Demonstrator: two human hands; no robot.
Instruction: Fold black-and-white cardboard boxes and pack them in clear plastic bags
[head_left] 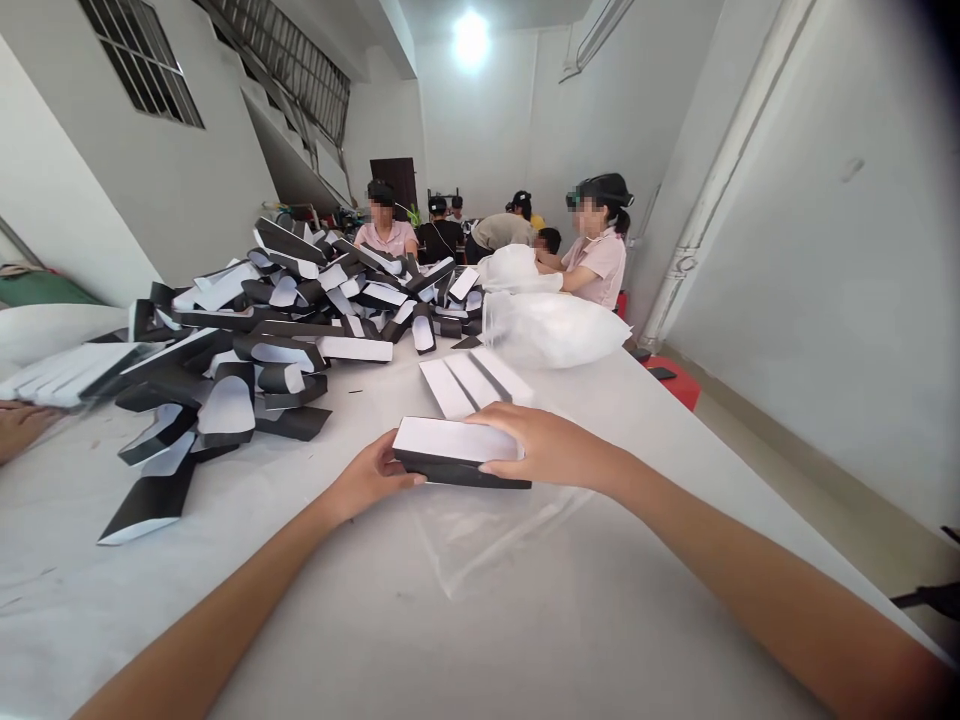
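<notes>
Toward the near side of the tabletop (pixel 247 610), a black-and-white card box (pixel 442 440) lies crosswise, its ends apparently clamped between the fingers of the left hand (pixel 371 478) and right hand (pixel 551 445).

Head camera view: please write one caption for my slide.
Left hand and right hand hold a black-and-white box beside a heap of card pieces.

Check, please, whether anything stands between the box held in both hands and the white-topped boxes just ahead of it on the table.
Nothing visible does: only a narrow strip of table separates the box, held by the left hand and right hand, from the white-topped boxes.
</notes>
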